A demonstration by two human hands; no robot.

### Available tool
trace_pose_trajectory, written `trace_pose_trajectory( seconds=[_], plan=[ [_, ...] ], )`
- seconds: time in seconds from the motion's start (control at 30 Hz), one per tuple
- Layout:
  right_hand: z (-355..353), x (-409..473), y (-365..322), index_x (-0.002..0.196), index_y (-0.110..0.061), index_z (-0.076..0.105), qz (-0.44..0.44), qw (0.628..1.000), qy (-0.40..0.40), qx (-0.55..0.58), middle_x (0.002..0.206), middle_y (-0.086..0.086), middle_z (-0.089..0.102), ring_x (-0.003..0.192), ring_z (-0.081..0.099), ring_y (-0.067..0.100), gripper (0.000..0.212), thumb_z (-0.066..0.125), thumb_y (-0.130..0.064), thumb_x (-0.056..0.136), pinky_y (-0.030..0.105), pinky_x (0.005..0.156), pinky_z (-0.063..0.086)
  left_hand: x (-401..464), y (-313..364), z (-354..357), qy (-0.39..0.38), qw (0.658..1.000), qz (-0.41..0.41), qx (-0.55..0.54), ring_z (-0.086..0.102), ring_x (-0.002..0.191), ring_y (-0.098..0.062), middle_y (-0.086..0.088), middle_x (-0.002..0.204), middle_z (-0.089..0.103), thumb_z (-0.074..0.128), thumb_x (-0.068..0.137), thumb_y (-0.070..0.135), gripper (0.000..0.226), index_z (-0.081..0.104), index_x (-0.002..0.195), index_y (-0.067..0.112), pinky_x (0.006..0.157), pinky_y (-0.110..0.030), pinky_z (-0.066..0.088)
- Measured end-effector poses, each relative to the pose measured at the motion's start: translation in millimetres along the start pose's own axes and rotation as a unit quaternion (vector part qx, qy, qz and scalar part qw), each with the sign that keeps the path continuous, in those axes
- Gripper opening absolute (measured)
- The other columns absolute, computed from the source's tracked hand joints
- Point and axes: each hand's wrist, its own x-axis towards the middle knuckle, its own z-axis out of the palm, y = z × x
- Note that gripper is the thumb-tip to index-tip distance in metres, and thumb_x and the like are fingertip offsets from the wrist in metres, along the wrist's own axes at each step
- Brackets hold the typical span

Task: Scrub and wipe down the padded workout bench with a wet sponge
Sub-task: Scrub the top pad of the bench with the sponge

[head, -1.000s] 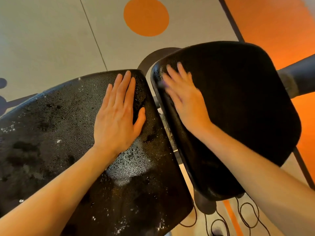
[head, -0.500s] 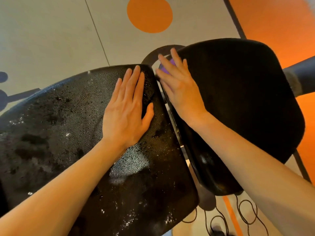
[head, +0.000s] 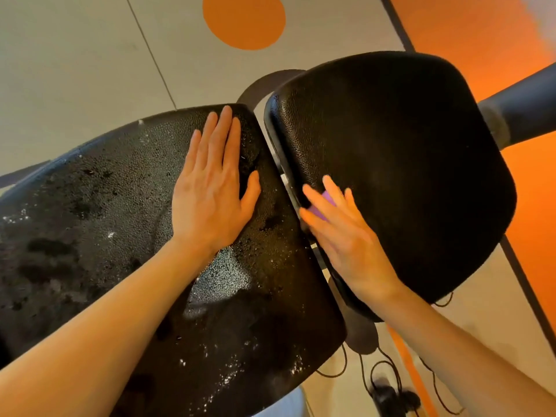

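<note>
The bench has two black padded sections. The larger left pad (head: 120, 236) glistens with water drops and foam flecks. My left hand (head: 210, 188) lies flat on its upper right part, fingers together, holding nothing. The smaller right pad (head: 406, 161) looks mostly dry and matte. My right hand (head: 343, 233) presses a purple sponge (head: 323, 206) against that pad's left edge, next to the gap between the pads. Only a small strip of the sponge shows between my fingers; the hand is motion-blurred.
A dark frame tube (head: 523, 106) runs off to the right behind the small pad. Black cables (head: 388, 383) loop on the floor below the pads. The floor is grey with an orange circle (head: 243, 19) and an orange zone (head: 487, 34) at the right.
My right hand has slid with the sponge from the small pad's top left corner down along its left edge toward me. My left hand stays flat on the wet pad.
</note>
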Motion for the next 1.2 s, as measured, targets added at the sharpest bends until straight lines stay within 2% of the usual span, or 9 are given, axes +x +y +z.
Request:
trace_pose_trajectory(
  seconds=[0.1, 0.27, 0.47, 0.67, 0.77, 0.87, 0.97, 1.07, 1.2],
  plan=[
    [-9, -53, 1, 0.136, -0.018, 0.046, -0.004, 0.999, -0.038, 0.037, 0.154, 0.0, 0.028, 0.147, 0.016, 0.027, 0.053, 0.061, 0.0, 0.088, 0.044, 0.122, 0.008, 1, 0, -1, 0.003, 1.0, -0.006, 0.001, 0.004, 0.153, -0.026, -0.012, 0.165, 0.009, 0.035, 0.101, 0.042, 0.07, 0.013, 0.156, 0.005, 0.126, -0.04, 0.004],
    [-5, 61, -4, 0.123, -0.005, 0.061, 0.05, 0.997, 0.037, 0.037, 0.145, 0.013, 0.045, 0.142, 0.027, 0.036, 0.033, 0.059, -0.001, 0.09, 0.055, 0.116, 0.021, -2, 1, 0, -0.001, 1.0, 0.002, 0.007, 0.005, 0.153, -0.027, -0.012, 0.165, 0.01, 0.037, 0.101, 0.041, 0.069, 0.014, 0.156, 0.004, 0.125, -0.039, 0.003],
    [-17, -94, -13, 0.128, -0.014, 0.06, 0.01, 0.999, -0.035, -0.027, 0.15, 0.006, 0.036, 0.145, 0.023, 0.03, 0.038, 0.035, -0.012, 0.099, 0.049, 0.118, 0.021, -1, 0, -3, -0.009, 1.0, -0.005, 0.0, 0.003, 0.153, -0.026, -0.012, 0.165, 0.009, 0.038, 0.101, 0.04, 0.07, 0.012, 0.156, 0.006, 0.125, -0.04, 0.002],
    [1, -3, -11, 0.124, -0.003, 0.06, 0.028, 0.999, -0.014, -0.016, 0.148, 0.013, 0.041, 0.144, 0.022, 0.035, 0.033, 0.05, -0.002, 0.093, 0.052, 0.118, 0.014, -5, 1, -6, -0.032, 0.999, 0.005, -0.018, 0.001, 0.153, -0.025, -0.011, 0.166, 0.006, 0.039, 0.102, 0.039, 0.07, 0.011, 0.157, 0.007, 0.124, -0.036, -0.003],
    [-11, -62, -17, 0.125, -0.006, 0.061, 0.038, 0.998, -0.017, -0.044, 0.148, 0.012, 0.041, 0.144, 0.025, 0.034, 0.038, 0.035, -0.016, 0.099, 0.054, 0.115, 0.025, -27, 11, -9, -0.056, 0.997, 0.035, -0.032, 0.001, 0.153, -0.026, -0.011, 0.166, 0.005, 0.034, 0.102, 0.041, 0.069, 0.01, 0.157, 0.007, 0.125, -0.038, -0.001],
    [-26, -132, -25, 0.123, -0.008, 0.064, 0.04, 0.999, -0.012, -0.021, 0.144, 0.012, 0.046, 0.14, 0.033, 0.034, 0.036, 0.037, -0.009, 0.099, 0.052, 0.111, 0.033, -58, 22, -11, -0.079, 0.995, 0.05, -0.036, 0.0, 0.154, -0.025, -0.011, 0.166, 0.004, 0.032, 0.101, 0.045, 0.071, 0.012, 0.157, 0.006, 0.125, -0.041, 0.003],
    [-15, -97, -21, 0.122, -0.008, 0.064, 0.042, 0.999, -0.026, -0.02, 0.146, 0.011, 0.044, 0.142, 0.029, 0.033, 0.047, 0.022, -0.011, 0.103, 0.053, 0.113, 0.03, -76, 30, -5, -0.088, 0.995, 0.049, -0.022, 0.002, 0.154, -0.024, -0.011, 0.166, 0.007, 0.033, 0.1, 0.044, 0.071, 0.014, 0.156, 0.005, 0.125, -0.038, 0.001],
    [-2, -41, -24, 0.118, -0.005, 0.065, 0.082, 0.996, 0.0, -0.018, 0.145, 0.012, 0.046, 0.142, 0.028, 0.033, 0.042, 0.031, -0.015, 0.097, 0.051, 0.117, 0.021, -78, 32, -1, -0.082, 0.996, 0.046, -0.004, 0.003, 0.154, -0.023, -0.011, 0.165, 0.009, 0.033, 0.1, 0.043, 0.07, 0.014, 0.156, 0.005, 0.125, -0.036, -0.001],
    [-11, -110, -26, 0.129, -0.008, 0.058, 0.059, 0.995, -0.014, -0.074, 0.15, 0.012, 0.038, 0.144, 0.024, 0.034, 0.045, 0.029, -0.005, 0.095, 0.05, 0.116, 0.025, -78, 32, -2, -0.076, 0.996, 0.048, -0.001, 0.002, 0.154, -0.023, -0.011, 0.166, 0.008, 0.031, 0.101, 0.043, 0.069, 0.013, 0.156, 0.005, 0.125, -0.038, 0.002]
  ],
)
